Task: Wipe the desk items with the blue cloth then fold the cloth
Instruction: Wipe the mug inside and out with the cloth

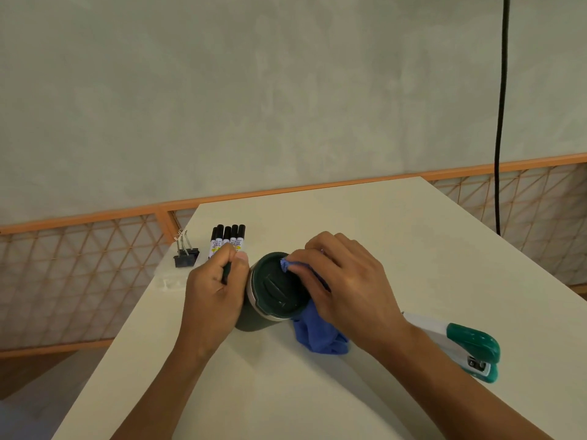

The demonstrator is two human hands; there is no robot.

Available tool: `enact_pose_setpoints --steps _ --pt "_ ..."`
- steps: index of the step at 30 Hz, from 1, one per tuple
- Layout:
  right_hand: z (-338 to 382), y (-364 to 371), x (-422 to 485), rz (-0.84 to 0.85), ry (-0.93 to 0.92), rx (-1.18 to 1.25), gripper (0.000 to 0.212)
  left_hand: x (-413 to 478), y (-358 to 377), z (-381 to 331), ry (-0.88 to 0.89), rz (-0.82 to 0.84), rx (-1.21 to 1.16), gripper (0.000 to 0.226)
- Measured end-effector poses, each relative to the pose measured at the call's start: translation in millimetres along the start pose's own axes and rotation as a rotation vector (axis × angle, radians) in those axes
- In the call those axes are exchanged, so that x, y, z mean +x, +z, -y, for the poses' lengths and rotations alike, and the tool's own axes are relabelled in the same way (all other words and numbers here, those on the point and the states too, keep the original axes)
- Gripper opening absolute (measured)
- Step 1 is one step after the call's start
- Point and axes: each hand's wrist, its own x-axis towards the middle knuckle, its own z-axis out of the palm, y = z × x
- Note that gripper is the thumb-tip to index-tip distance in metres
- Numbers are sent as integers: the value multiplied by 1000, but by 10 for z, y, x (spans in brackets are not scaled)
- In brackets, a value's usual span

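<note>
Your left hand point(216, 290) is curled tight beside the mug point(254, 315), fingers wrapped round something dark, most likely its handle. That grip looks meant to brace the mug so it can't spin or slide under the wipe. Your right hand point(346, 284) pinches a bunched corner of the cloth point(317, 335) between thumb and fingertips and presses it onto the far rim of the lid point(276, 287). The rest of the cloth trails down under your palm and pools on the surface point(365, 217) just right of the mug. A bunched corner gives you a firm point for the lid's grooves, so that pinch makes sense.

Now the room around you. The markers point(228, 239) stand in a row just behind your left knuckles, almost touching. The clips point(185, 255) sit beyond them, right at the left edge. A wide swing leftward could knock either one off. The stapler point(470, 347) lies under your right forearm, close to the right edge, so mind that elbow. Bare surface shows toward you and off to the far right of the mug. That, I'd judge, is your best ground for setting wiped things down and later folding the cloth.
</note>
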Motion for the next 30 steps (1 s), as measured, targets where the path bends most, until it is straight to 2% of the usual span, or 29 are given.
enact_pose_setpoints --steps 4,7,11,14,19,24,27,30 --pt "45 -51 6 171 -34 -9 22 44 -93 35 39 -61 50 42" --pt "148 -42 -5 243 -12 145 16 57 -116 38 31 -89 71 37" --pt "178 -7 -58 237 113 345 12 51 -100 0 35 -107 73 41" --pt "255 23 -66 243 162 409 14 44 -99 -34 50 -120 77 44" --pt "313 49 -74 235 236 440 12 35 -84 -38 70 -128 100 37" --pt "413 24 -16 235 454 726 11 31 -56 -17 62 -101 65 37" --pt "355 -33 50 127 548 758 12 33 -28 -21 51 -100 80 33" --pt "211 -115 80 110 472 644 15 34 -42 -21 49 -112 92 37"
